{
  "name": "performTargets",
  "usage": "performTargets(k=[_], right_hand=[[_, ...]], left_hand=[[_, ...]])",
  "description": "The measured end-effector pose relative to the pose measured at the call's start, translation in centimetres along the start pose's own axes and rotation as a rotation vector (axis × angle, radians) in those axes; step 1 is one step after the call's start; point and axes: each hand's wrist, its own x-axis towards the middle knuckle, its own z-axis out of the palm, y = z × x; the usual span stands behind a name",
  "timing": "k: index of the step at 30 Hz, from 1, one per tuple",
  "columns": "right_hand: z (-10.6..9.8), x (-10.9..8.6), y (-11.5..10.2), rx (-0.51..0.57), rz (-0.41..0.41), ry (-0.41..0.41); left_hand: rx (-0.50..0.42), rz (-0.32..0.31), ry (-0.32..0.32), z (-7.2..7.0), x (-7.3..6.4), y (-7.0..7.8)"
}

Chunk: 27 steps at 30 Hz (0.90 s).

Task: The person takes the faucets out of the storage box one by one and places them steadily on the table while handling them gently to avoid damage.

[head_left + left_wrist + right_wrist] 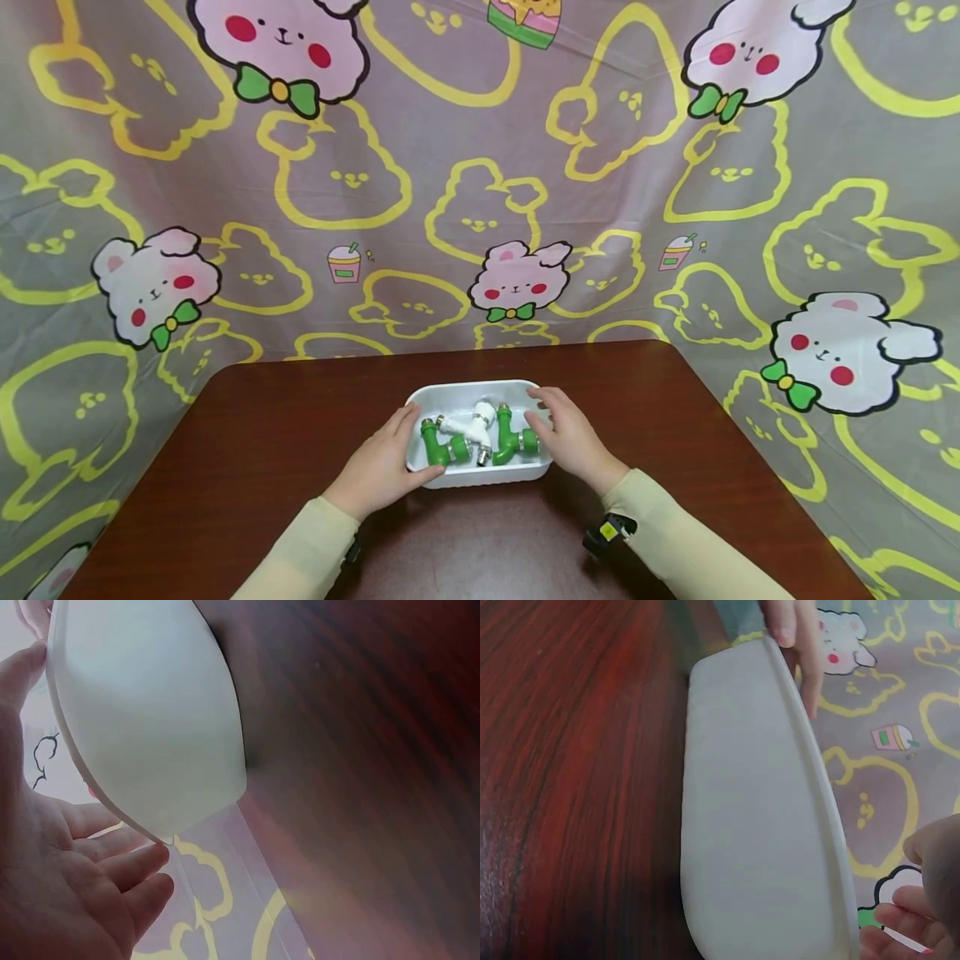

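Note:
A white plastic tray [487, 477] stands on the table in front of me. Inside it lie a green plastic pipe fitting [437, 451] at the left, a white branched fitting [477, 429] in the middle and another green fitting [507, 442] at the right, with metal ends showing. My left hand [382, 463] rests against the tray's left end, thumb at the near rim and fingers along the side; in the left wrist view its fingers [142, 862] look nearly straight. At the right end, my right hand [573, 435] reaches over the rim with loose, spread fingers, holding nothing.
The brown wooden table [300, 433] extends around the tray on all sides. Behind it hangs a grey cloth [420, 192] printed with cartoon animals. A dark wrist device [609, 533] sits at my right sleeve.

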Motion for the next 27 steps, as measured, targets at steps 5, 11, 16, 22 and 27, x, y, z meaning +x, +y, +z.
performTargets(k=[5, 11, 16, 22, 27], right_hand=[[0.2, 0.2, -0.4, -0.103, -0.086, -0.051], [-0.2, 0.6, -0.8, -0.184, -0.153, -0.091], [-0.9, 1.0, -1.0, -0.228, -0.149, -0.129], [-1.5, 1.5, -1.0, -0.250, -0.142, -0.158], [-1.6, 1.7, -1.0, -0.283, -0.137, -0.195]], left_hand=[[0.009, -0.009, -0.001, 0.1, -0.1, -0.1], [0.034, -0.019, 0.010, 0.1, -0.2, -0.1], [0.055, -0.031, 0.011, 0.0, -0.2, -0.2], [0.059, -0.034, -0.001, 0.1, -0.2, -0.3], [0.064, -0.033, -0.007, 0.2, -0.2, -0.4]])
